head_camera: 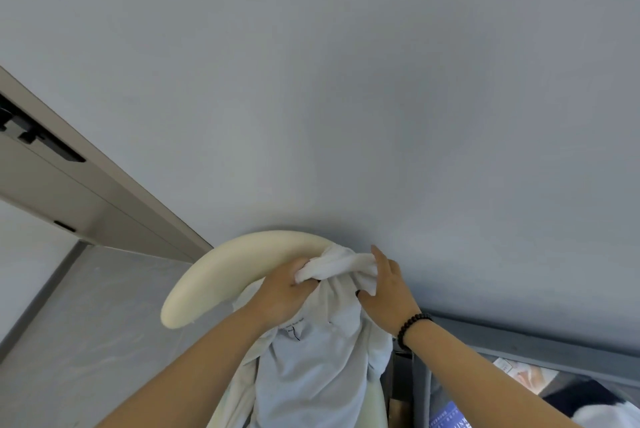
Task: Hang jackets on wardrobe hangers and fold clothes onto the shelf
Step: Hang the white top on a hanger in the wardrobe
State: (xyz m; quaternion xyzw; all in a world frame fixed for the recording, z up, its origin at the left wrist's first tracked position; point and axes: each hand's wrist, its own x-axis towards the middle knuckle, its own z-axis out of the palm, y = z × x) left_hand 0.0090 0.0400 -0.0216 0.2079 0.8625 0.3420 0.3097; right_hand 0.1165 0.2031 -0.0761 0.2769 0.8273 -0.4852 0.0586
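Grey-blue flat surface (346,81) fills the upper view, open above and to both sides of the hands. Beige panel (69,185) with black fittings (45,142) runs diagonally along the left edge. Grey frame bar (519,348) crosses lower right.

Pale grey-white soft fabric jacket (311,375) hangs low centre, collar bunched up over the right end of a cream, thick, curved hanger (221,275). The hanger's left arm is bare and sweeps down-left; its right arm is buried under cloth. A small label with dark stitching shows inside the neck.

Left hand (280,292) is clamped on the bunched collar where it meets the hanger, fingers curled into the fabric. Right hand (388,292) pinches the other side of the collar, thumb tucked under, index finger extended upward. The two hands sit close, only the cloth wad between them. Black bead bracelet (412,327) on the right wrist.

Lower right, behind the bar: blue printed item (450,419), black-and-white fabric (588,403), details unclear.
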